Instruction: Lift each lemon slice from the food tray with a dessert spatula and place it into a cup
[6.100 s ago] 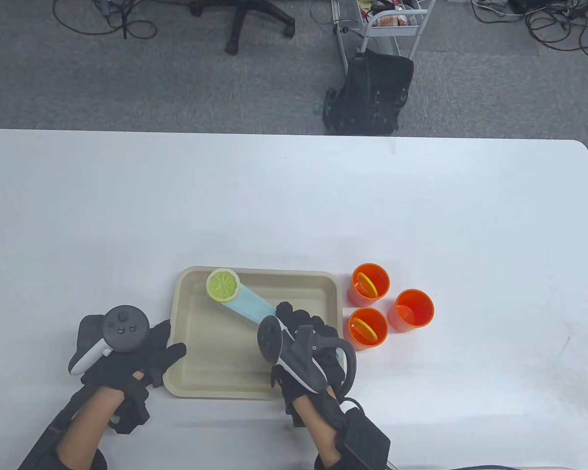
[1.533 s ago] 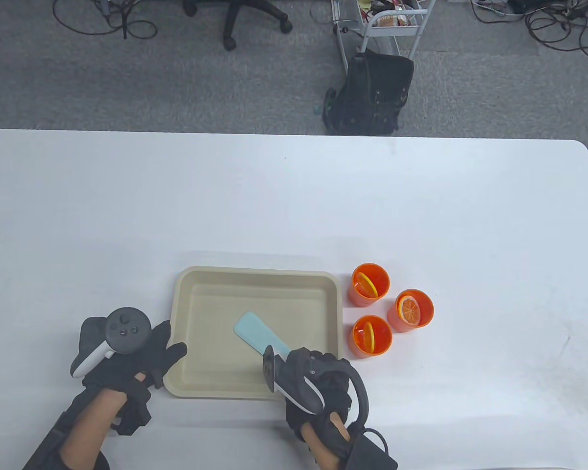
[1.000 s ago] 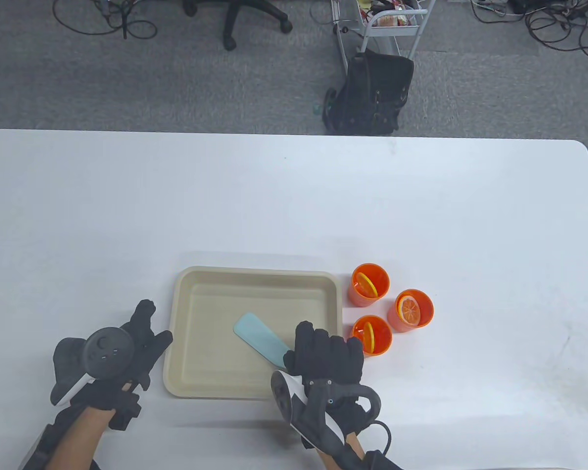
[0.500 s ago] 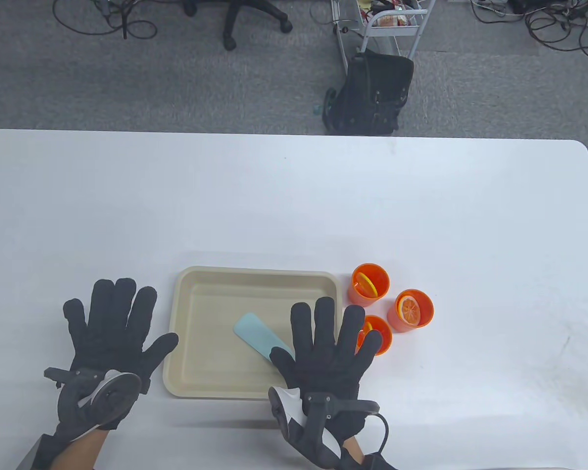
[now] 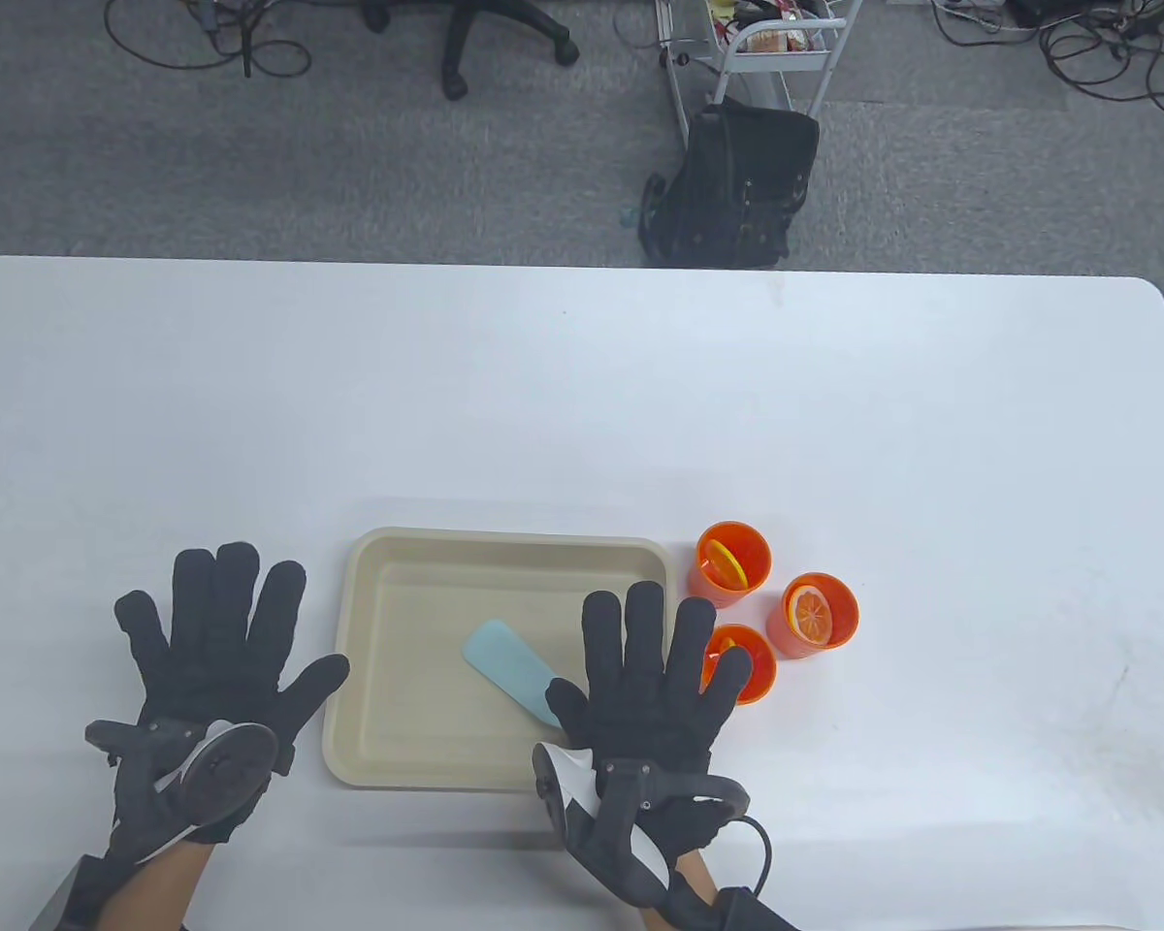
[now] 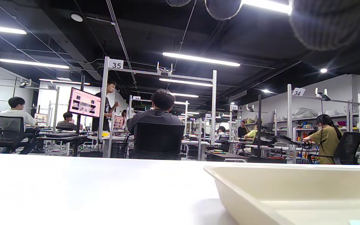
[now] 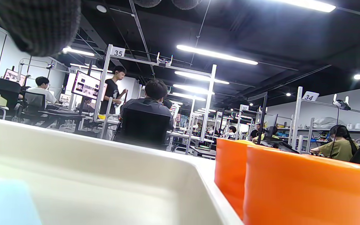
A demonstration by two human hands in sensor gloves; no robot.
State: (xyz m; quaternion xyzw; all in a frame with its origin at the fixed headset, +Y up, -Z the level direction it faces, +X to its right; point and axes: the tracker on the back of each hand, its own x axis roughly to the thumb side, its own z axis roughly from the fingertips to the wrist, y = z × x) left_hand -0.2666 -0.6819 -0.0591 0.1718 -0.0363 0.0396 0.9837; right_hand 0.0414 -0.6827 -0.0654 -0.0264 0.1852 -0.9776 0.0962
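A broad, smooth white counter (image 5: 582,407) with rounded corners fills the view, and on it sits the beige food tray (image 5: 369,679), a shallow rounded rectangle with a matte, raised rim. Both hands lie spread flat, palms down, fingers straight and fanned wide, gripping nothing: the left hand (image 5: 218,659) in its knitted black glove rests on the counter just left of the tray, while the right hand (image 5: 655,679) covers the tray's near right corner. The pale blue dessert spatula (image 5: 509,669), a flat rounded blade, lies inside the tray, its handle end hidden under the right hand. Right of the tray cluster three glossy orange plastic cups (image 5: 815,611), round and open-topped, and each holds a thin round lemon slice (image 5: 812,613) leaning against its wall.
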